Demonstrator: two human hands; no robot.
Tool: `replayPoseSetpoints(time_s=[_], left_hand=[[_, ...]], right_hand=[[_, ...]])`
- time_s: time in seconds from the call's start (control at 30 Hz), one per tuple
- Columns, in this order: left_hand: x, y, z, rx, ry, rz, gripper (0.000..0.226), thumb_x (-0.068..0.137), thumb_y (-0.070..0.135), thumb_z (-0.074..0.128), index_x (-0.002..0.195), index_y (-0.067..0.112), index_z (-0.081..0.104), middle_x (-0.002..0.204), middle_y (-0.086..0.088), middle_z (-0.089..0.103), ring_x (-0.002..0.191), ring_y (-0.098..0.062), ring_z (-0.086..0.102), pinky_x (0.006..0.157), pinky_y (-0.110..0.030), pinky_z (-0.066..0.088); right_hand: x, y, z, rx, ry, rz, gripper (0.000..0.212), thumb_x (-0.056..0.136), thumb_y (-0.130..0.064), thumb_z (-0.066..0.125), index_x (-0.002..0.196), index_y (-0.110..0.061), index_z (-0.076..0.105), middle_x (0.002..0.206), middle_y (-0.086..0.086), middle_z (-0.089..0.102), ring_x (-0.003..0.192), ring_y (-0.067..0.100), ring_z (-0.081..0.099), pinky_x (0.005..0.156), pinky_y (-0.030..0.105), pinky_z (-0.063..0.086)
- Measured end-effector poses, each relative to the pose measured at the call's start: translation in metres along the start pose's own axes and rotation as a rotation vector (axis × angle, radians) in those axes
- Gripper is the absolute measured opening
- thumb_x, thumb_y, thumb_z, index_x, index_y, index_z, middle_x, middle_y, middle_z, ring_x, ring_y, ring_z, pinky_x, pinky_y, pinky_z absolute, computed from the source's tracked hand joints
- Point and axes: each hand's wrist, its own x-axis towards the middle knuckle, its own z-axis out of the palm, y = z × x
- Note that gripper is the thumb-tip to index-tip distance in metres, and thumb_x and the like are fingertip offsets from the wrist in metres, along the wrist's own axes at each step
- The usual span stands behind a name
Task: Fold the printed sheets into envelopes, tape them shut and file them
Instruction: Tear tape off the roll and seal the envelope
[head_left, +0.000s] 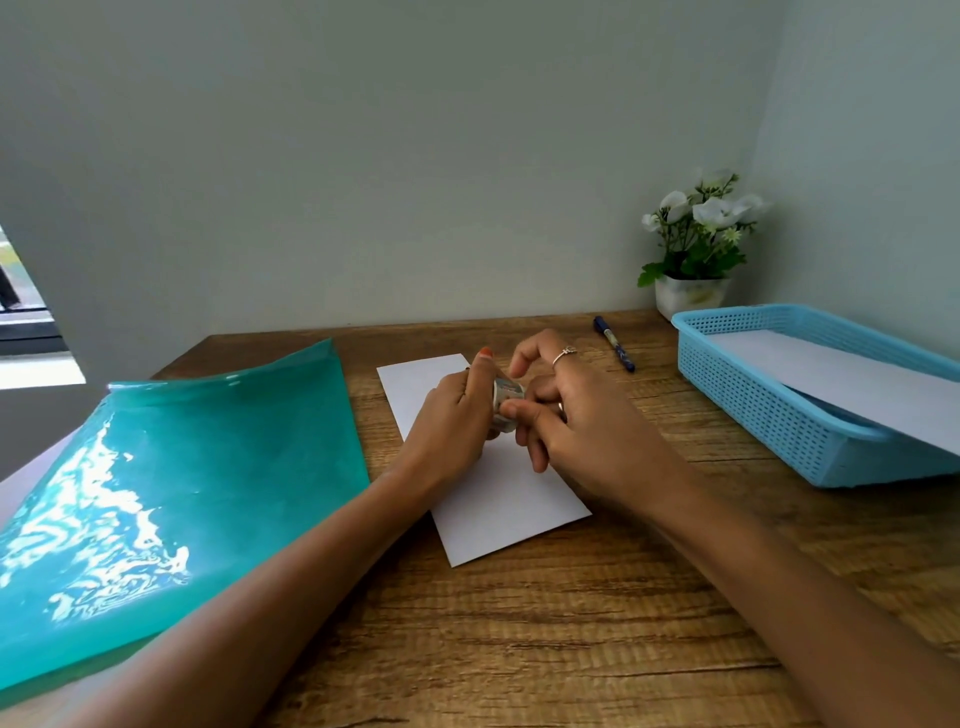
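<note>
Both hands met over the folded sheet (483, 467), which lay flat on the desk (571, 623) w/ its long side running away from the person. The left hand (452, 415) had its fingers curled round a small tape roll (505, 402), thumb up along the side, prob. to steady it. The right hand (576, 415) pinched at the roll's edge w/ thumb and a finger, forefinger lifted and bent; looked like picking for the loose end, though the end itself was too small to tell. Holding the roll right above the sheet made sense: a strip could go straight down onto the flap.

Left of the sheet, just beside it, a green plastic folder (182, 493) lay w/ its far edge curling up, likely where finished ones get filed. Right of the sheet, well apart, a blue basket (769, 410) held a white sheet sticking out over its rim. A pen (614, 344) lay beyond the sheet to the right, a potted plant (693, 244) further back in the corner. Nothing blocked the sheet except the hands themselves covering its middle.
</note>
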Motion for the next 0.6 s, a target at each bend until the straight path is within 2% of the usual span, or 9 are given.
replayPoseSetpoints(time_s=[0.07, 0.2, 0.33, 0.6], left_hand=[[-0.0006, 0.0007, -0.0002, -0.014, -0.005, -0.002, 0.043, 0.101, 0.041, 0.021, 0.084, 0.024, 0.056, 0.076, 0.003, 0.06, 0.065, -0.004, 0.057, 0.047, -0.004, 0.038], [-0.002, 0.0016, -0.0011, -0.042, -0.02, -0.02, 0.043, 0.101, 0.041, 0.021, 0.085, 0.022, 0.056, 0.071, 0.003, 0.058, 0.051, 0.009, 0.054, 0.046, -0.005, 0.037], [-0.0013, 0.0011, -0.0014, -0.023, -0.02, -0.056, 0.045, 0.1, 0.045, 0.021, 0.087, 0.021, 0.057, 0.071, 0.005, 0.057, 0.058, -0.002, 0.053, 0.051, -0.013, 0.037], [-0.0018, 0.0024, -0.0011, -0.039, -0.009, -0.086, 0.044, 0.1, 0.047, 0.022, 0.084, 0.021, 0.055, 0.074, 0.001, 0.057, 0.063, -0.006, 0.051, 0.055, -0.02, 0.038]], right_hand=[[-0.0003, -0.0012, -0.0007, 0.03, -0.01, 0.022, 0.015, 0.093, -0.015, 0.054, 0.104, -0.019, 0.045, 0.064, -0.001, 0.063, 0.046, 0.004, 0.057, 0.051, 0.011, 0.044], [0.0004, -0.0008, -0.0004, -0.009, -0.012, 0.002, 0.007, 0.094, -0.017, 0.053, 0.1, -0.017, 0.049, 0.063, -0.002, 0.062, 0.046, 0.003, 0.057, 0.05, 0.01, 0.043], [0.0005, 0.0012, 0.0008, -0.067, 0.003, -0.036, 0.003, 0.094, -0.018, 0.052, 0.094, -0.017, 0.049, 0.062, -0.002, 0.062, 0.046, 0.006, 0.057, 0.05, 0.012, 0.044], [0.0001, 0.0007, 0.0002, -0.035, 0.009, -0.044, 0.008, 0.095, -0.015, 0.051, 0.087, -0.011, 0.051, 0.063, 0.002, 0.062, 0.047, 0.012, 0.057, 0.051, 0.015, 0.047]])
